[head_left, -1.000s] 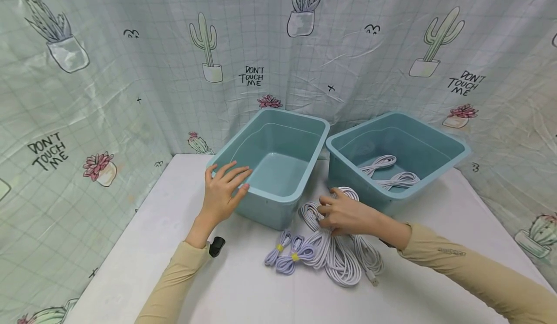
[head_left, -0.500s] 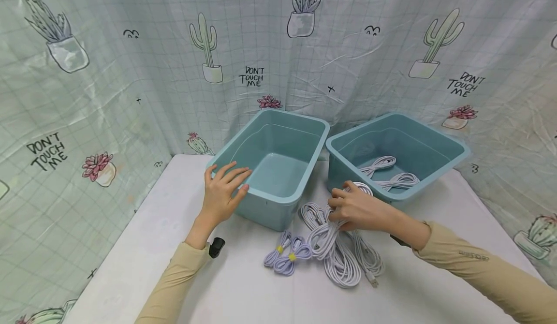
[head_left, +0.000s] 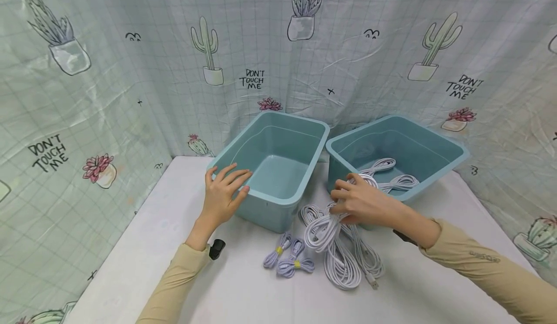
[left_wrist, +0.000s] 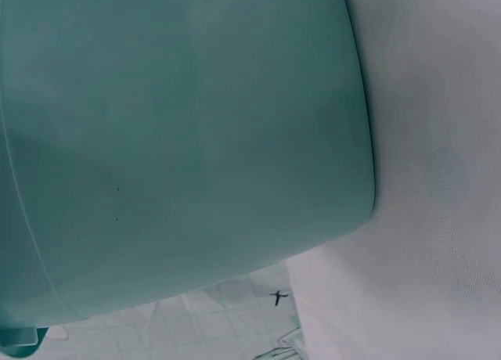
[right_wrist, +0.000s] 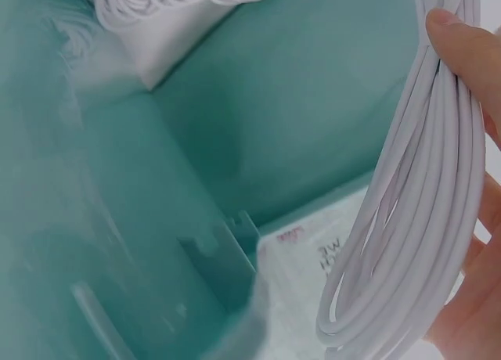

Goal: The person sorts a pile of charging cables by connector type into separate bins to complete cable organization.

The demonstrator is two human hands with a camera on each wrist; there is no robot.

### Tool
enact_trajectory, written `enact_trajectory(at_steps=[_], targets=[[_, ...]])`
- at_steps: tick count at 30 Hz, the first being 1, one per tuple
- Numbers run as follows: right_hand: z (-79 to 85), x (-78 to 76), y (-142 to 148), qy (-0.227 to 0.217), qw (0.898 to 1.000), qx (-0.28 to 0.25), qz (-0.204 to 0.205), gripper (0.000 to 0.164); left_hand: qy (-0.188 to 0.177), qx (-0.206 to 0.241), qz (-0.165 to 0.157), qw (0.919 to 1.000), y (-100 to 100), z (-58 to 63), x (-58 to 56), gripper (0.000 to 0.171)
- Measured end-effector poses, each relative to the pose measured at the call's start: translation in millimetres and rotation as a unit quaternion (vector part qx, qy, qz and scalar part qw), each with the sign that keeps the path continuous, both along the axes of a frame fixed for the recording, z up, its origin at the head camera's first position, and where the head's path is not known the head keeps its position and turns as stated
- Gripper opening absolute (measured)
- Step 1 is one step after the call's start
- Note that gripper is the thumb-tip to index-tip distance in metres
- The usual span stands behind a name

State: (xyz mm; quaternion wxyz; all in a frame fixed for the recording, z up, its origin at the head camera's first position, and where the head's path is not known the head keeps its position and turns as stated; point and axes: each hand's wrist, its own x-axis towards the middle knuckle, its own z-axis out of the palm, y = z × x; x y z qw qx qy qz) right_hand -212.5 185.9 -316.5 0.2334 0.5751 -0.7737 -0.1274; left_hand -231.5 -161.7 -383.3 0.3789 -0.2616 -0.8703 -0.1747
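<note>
My right hand [head_left: 359, 199] pinches a coiled white cable [head_left: 322, 233] at its middle, and the loops hang down on either side of the grip. In the right wrist view the bundled cable [right_wrist: 407, 196] fills the right side, thumb pressed on its waist. Below it, more coiled white cables [head_left: 342, 268] lie on the table. Two lilac cables [head_left: 285, 262] with yellow ties lie just to their left. My left hand [head_left: 223, 196] rests on the near left rim of the left teal bin [head_left: 278, 199], fingers spread and fairly straight. The left wrist view shows only the bin's outer wall [left_wrist: 196, 141].
A second teal bin [head_left: 435, 142] stands to the right, behind my right hand, with white cable bundles [head_left: 398, 183] inside. The two bins nearly meet at their rims. A cactus-print curtain [head_left: 270, 38] hangs behind the white table [head_left: 248, 290].
My right hand has lifted the white cable off the pile and moved slightly right and up, towards the right bin. One lilac cable has turned. The left hand stays put.
</note>
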Motion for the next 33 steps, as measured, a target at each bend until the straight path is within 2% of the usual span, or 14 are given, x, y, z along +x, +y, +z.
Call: enact_trajectory(at_steps=[8, 15, 20, 28, 31, 33], targets=[[15.1, 2.5, 2, 0.007, 1.000, -0.020, -0.001, 0.031, -0.003, 0.001, -0.002, 1.0000, 0, -1.7, 0.7, 0.061], [31.4, 0.2, 9, -0.006, 0.998, -0.064, 0.001, 0.034, -0.002, 0.004, -0.004, 1.0000, 0, -1.7, 0.3, 0.061], [44.9, -4.4, 18, 0.014, 0.997, -0.078, -0.011, 0.035, 0.001, 0.004, -0.004, 1.0000, 0, -1.3, -1.2, 0.062], [60.8, -15.1, 37, 0.014, 0.995, -0.092, -0.034, 0.040, 0.002, 0.002, 0.000, 1.0000, -1, -0.5, -1.7, 0.061], [65.0, -19.2, 45, 0.015, 0.994, -0.102, -0.039, 0.023, 0.000, 0.002, 0.000, 1.0000, -1, -0.5, -0.8, 0.061], [67.8, -21.9, 50, 0.014, 0.993, -0.112, -0.043, 0.033, 0.000, 0.002, 0.000, 1.0000, -1, -0.4, -0.4, 0.061]])
